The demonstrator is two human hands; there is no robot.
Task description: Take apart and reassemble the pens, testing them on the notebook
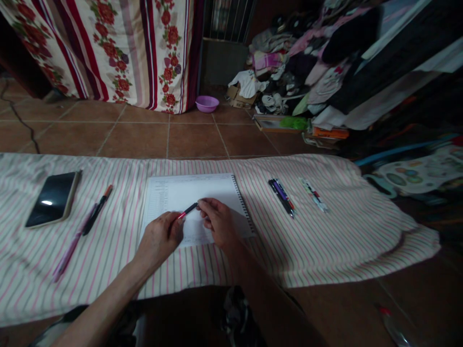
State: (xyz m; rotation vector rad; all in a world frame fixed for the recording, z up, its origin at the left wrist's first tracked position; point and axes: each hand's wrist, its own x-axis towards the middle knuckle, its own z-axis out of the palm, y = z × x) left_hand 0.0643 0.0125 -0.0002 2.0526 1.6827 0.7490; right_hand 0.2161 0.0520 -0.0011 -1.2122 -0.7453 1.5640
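Observation:
A black and red pen (190,209) is held above a spiral notebook (198,184). My left hand (159,237) is closed around its red end. At the black end, the fingers of my right hand (218,221) pinch its tip. Beneath both hands the notebook lies open, with its coil along the right edge and some faint lines at the left and top of the page. Any small part between my right fingertips is hidden.
The notebook lies on a striped cloth (325,250). A phone (53,199), a black and orange pen (97,210) and a pink pen (74,245) lie left. Several pens (282,197) and a white patterned pen (313,194) lie right. Beyond are a purple basin (207,103) and piled clothes (285,58).

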